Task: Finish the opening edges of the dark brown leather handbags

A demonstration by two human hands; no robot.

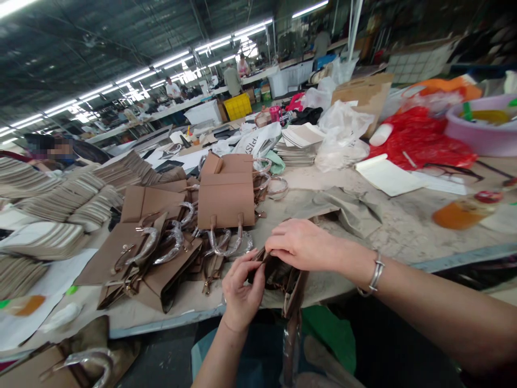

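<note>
A brown handbag (297,293) sits at the table's front edge with its mouth towards me and a plastic-wrapped handle hanging below. My left hand (243,288) pinches the left part of its top edge between thumb and fingers. Beside it, my right hand (302,245) is closed over the same edge from above, its fingertips close to the left thumb. The bag's dark lining shows partly under the right hand. Just beyond the left hand lies a heap of similar brown handbags (226,196) with plastic-wrapped handles.
Stacks of cut panels (64,199) stand on the left. On the right are a bottle of orange liquid (464,210), a notepad (390,175), a red plastic bag (424,137) and a purple basin (476,129). Another handbag (48,366) lies at lower left. People work far back.
</note>
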